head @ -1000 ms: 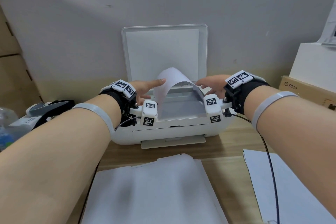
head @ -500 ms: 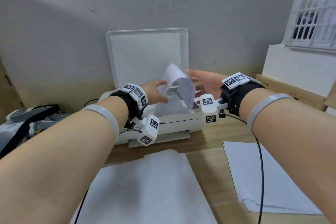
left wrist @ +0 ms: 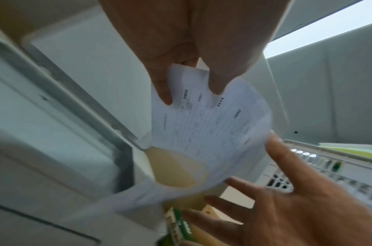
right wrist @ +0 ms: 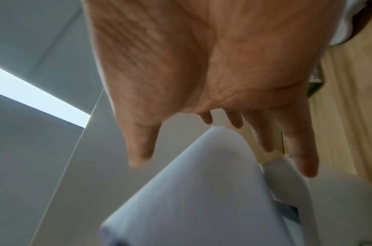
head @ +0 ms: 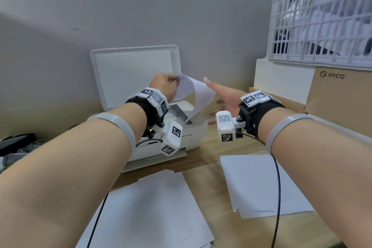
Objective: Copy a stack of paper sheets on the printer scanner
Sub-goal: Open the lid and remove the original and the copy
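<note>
A white printer (head: pixel 187 133) stands against the wall with its scanner lid (head: pixel 134 74) raised. My left hand (head: pixel 166 84) pinches the top edge of a printed paper sheet (head: pixel 198 96) that curls over the scanner glass (left wrist: pixel 54 133). In the left wrist view the sheet (left wrist: pixel 204 126) shows a printed form, held between thumb and fingers. My right hand (head: pixel 223 94) hovers just right of the sheet with fingers spread and straight, holding nothing. The right wrist view shows the sheet's blank back (right wrist: pixel 202 191) below the fingertips (right wrist: pixel 305 168).
Two paper piles lie on the wooden desk: one (head: pixel 153 211) in front of the printer, one (head: pixel 259 183) to the right. Cardboard boxes (head: pixel 340 102) and a grey lattice crate (head: pixel 322 26) stand at right. Dark gear (head: pixel 16 145) lies at left.
My left hand has lifted the sheet higher off the scanner glass. My right hand has let go of it and spread out beside it. The head view has swung to the right.
</note>
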`<state>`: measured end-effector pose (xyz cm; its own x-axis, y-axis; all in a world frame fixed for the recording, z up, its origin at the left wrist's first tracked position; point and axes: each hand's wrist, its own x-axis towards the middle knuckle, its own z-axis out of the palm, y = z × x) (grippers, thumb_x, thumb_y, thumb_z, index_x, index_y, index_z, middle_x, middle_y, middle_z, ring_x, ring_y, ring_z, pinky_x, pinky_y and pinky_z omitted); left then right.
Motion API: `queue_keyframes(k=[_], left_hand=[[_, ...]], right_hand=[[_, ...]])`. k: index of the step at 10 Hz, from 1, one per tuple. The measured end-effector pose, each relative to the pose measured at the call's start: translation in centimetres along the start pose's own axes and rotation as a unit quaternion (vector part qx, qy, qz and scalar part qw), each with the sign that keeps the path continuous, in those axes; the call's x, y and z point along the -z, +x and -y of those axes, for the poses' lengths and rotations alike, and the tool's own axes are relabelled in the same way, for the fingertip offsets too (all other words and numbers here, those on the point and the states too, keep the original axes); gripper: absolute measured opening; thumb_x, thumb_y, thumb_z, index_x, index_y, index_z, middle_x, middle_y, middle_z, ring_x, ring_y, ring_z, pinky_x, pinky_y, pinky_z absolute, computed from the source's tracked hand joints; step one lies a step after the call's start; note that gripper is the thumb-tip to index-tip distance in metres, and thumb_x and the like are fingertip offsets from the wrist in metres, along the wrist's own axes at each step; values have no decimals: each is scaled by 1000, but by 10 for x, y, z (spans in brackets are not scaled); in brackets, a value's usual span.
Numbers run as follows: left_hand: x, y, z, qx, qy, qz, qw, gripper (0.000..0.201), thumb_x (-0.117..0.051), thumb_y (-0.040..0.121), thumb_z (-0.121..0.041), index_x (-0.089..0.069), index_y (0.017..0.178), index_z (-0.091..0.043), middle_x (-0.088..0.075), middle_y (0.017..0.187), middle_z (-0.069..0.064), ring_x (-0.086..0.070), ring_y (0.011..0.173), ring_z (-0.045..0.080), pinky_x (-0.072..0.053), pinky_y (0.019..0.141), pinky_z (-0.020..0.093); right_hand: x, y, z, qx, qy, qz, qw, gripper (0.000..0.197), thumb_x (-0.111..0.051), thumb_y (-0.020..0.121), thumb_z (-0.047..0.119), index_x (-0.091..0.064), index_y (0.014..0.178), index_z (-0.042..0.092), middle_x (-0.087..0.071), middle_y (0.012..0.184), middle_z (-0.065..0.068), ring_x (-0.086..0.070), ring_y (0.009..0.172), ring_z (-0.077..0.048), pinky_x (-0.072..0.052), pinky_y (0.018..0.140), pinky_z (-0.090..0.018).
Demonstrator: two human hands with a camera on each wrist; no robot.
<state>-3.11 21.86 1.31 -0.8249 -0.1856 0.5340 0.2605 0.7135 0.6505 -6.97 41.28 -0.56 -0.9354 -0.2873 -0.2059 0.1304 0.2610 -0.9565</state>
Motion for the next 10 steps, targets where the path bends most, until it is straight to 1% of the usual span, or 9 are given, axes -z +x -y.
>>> queue_keyframes(k=[1, 2, 3, 5, 6, 7, 8, 9, 10], left_hand=[[-10, 5, -37, -45, -116, -32, 992, 26, -53, 97, -24, -73, 113, -20, -70, 112, -8, -54, 81, 2, -42, 64, 9], [-29, 4, -54, -38, -169, -59, 983, 28, -53, 98, -27, -70, 120, -22, -72, 100, -12, -45, 67, -12, -47, 62, 11], [-52, 1, -57, -36, -171, -47, 983, 30, -52, 97, -22, -70, 121, -23, -71, 91, -20, -50, 64, -3, -41, 55, 9], [-85, -11, -88, -7, -221, -22, 975, 23, -55, 97, -29, -74, 109, -26, -57, 81, -11, -47, 68, 10, -38, 50, 7], [-99, -19, -111, 11, -244, 4, 970, 15, -57, 96, -35, -71, 95, -32, -48, 55, -13, -36, 48, 9, -32, 39, 10], [-109, -19, -133, 6, -274, 8, 962, 35, -57, 95, -35, -67, 68, -17, -33, 35, -15, -26, 34, 6, -25, 37, 13], [-120, -25, -145, -16, -261, 13, 965, 25, -57, 95, -36, -77, 90, -21, -71, 70, -17, -56, 52, 1, -41, 56, 13], [-135, -43, -135, -17, -209, 47, 977, 25, -59, 95, -35, -74, 111, -22, -73, 110, -4, -69, 97, 15, -50, 79, 22], [-151, -63, -112, -20, -168, 98, 981, 23, -61, 94, -32, -74, 112, -25, -71, 115, -4, -67, 102, 16, -51, 79, 19]], right_hand=[[31, -19, -4, -17, 94, -46, 994, 103, -64, 60, 82, -25, 148, 44, -41, 145, -20, -53, 120, -49, -45, 92, -67], [57, -36, -22, -33, 112, -67, 991, 91, -61, 68, 77, -26, 147, 47, -41, 145, -23, -54, 116, -53, -45, 84, -73], [76, -57, -49, -59, 154, -57, 985, 84, -58, 81, 69, -23, 149, 34, -41, 145, -26, -61, 105, -55, -54, 66, -63], [101, -86, -98, -128, 189, -5, 974, 95, -54, 82, 72, -15, 154, 23, -55, 128, -32, -60, 104, -58, -39, 94, -74], [107, -96, -117, -133, 207, 17, 969, 103, -58, 76, 75, -13, 153, 23, -57, 126, -35, -59, 107, -58, -38, 96, -73], [115, -103, -129, -123, 260, 37, 957, 96, -55, 78, 77, -23, 151, 23, -57, 127, -34, -57, 110, -58, -42, 92, -71], [125, -113, -134, -59, 303, 9, 951, 80, -53, 86, 68, -41, 141, 11, -57, 129, -29, -62, 109, -50, -52, 84, -63], [145, -113, -137, -43, 313, -100, 944, 64, -65, 90, 40, -45, 133, -3, -66, 114, -22, -72, 88, -37, -60, 67, -47], [162, -116, -149, -9, 381, -396, 835, 48, -62, 95, 20, -44, 130, -6, -67, 114, -10, -74, 87, -23, -60, 72, -35]])
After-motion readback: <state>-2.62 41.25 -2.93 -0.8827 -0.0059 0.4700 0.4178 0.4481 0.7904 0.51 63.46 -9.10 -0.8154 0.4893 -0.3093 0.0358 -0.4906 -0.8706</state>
